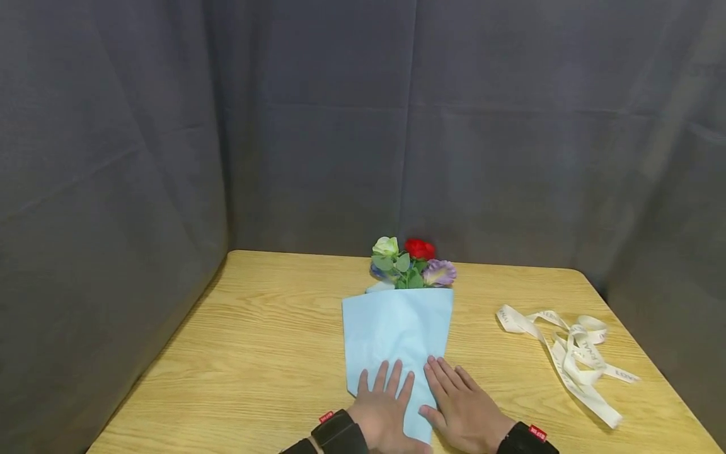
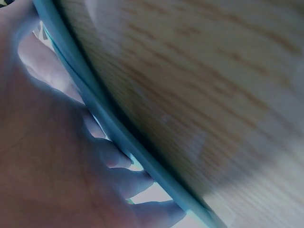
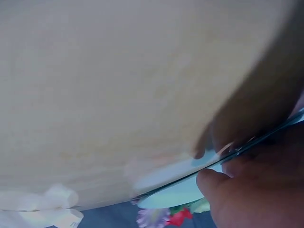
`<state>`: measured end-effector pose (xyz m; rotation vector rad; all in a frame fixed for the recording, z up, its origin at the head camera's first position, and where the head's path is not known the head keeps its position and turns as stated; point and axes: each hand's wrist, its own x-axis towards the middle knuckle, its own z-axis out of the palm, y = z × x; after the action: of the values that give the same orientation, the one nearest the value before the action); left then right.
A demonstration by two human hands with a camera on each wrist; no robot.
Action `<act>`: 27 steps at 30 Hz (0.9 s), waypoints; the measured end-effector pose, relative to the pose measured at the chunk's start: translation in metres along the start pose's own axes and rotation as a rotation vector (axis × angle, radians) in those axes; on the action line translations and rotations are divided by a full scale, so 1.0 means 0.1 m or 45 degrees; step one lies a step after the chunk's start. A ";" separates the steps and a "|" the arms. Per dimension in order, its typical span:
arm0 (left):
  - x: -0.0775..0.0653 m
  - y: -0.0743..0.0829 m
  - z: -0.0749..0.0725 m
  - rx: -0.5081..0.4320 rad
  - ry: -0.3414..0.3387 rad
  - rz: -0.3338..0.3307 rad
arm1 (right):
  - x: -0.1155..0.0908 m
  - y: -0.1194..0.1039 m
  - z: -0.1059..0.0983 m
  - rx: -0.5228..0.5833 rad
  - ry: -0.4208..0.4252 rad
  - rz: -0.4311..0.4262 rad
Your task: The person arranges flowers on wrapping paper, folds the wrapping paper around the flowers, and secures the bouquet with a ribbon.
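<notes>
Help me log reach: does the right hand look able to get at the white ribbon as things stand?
Probably yes: only tabletop shows between the right hand and the white ribbon to its right, though it would likely have to leave the blue wrapping.

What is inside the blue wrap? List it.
Showing at the top of the wrap: a pale flower, red flower, purple flower, leaves and something blue. Anything lower, including any stems, is covered.

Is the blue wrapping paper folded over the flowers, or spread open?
Folded over: only the tops of the flowers show beyond the paper, on which the left hand and right hand rest.
</notes>
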<state>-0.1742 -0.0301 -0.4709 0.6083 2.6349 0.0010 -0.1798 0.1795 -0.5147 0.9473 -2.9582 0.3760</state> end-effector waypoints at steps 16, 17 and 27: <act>-0.03 -0.01 0.01 0.000 0.051 0.017 | -0.12 -0.26 0.04 -0.193 -0.047 -0.057; -0.03 -0.01 0.01 -0.003 0.050 0.020 | -0.12 -0.25 0.05 -0.186 -0.042 -0.050; -0.02 0.00 0.01 -0.002 0.045 0.015 | -0.15 -0.23 0.07 -0.217 0.014 -0.068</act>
<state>-0.1723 -0.0309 -0.4713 0.6294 2.6650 0.0173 -0.1541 0.1678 -0.5179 0.9977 -2.8910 0.1250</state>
